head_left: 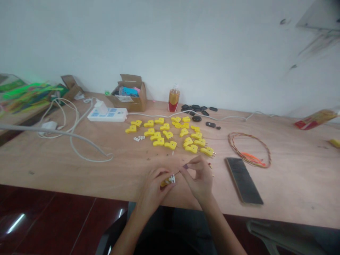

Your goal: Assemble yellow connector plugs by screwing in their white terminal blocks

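**Left hand [152,187] and right hand [198,177] meet over a yellow two-pin plug [166,182] near the front of the worktop [79,173]**

In the head view, the worktop's plywood front edge slants lower to the right and runs just below both hands. Both forearms cross it, angling in toward each other from the bottom of the view. A narrow strip of plywood separates the hands from the group of yellow plugs [170,132], and a wider stretch lies to the left of the hands.

The left hand is curled, its fingers [159,184] closed around the yellow plug, with the plug's white end piece [172,179] showing beyond them. The right hand is raised slightly, thumb and fingers [186,165] pinched together on a thin strand [177,172], whose far end reaches the white end piece. The strand is too fine to identify.

Relative to the group of plugs, a white power strip [106,114] and a looped white cable [77,148] lie to the left. A cardboard box [130,95] and a bottle [174,98] stand behind it, and small black parts [196,108] sit behind and to the right. A coil of twisted wire [249,150] and a dark flat slab [243,180] lie to the right.
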Available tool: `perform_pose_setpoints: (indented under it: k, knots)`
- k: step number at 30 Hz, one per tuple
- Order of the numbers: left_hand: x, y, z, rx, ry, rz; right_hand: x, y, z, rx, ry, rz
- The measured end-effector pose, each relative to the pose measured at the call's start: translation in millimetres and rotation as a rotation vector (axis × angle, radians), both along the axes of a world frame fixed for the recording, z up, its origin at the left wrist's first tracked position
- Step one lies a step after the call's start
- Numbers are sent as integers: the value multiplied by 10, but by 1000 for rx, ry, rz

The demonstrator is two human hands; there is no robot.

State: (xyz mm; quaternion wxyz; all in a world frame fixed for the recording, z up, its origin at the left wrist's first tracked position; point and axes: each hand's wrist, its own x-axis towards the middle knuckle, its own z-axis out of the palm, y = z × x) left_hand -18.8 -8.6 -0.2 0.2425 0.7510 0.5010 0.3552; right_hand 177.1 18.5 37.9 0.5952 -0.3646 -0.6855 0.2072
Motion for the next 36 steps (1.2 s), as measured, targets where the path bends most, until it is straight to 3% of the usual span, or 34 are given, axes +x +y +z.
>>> perform_pose_setpoints:
  k: [6,11,15,21,26,32,36]
  knots:
    - [5,-2,-11,6,-4,8,60,-23,42,-107,-97,180]
    - [-7,8,-16,11,30,17,40,-34,89,-17,-85,72]
    - [-9,6,-20,24,35,13,27,-67,137,-52,-166,106]
    - [-2,9,-33,27,39,20,4,-63,68,6,-112,11]
    - [6,12,-36,36,21,16,-11,-58,93,-45,-164,103]
    - [-1,14,-18,37,25,19,0,-10,70,18,-107,12]
    - [-6,13,-9,28,32,16,39,-53,138,-71,-149,109]
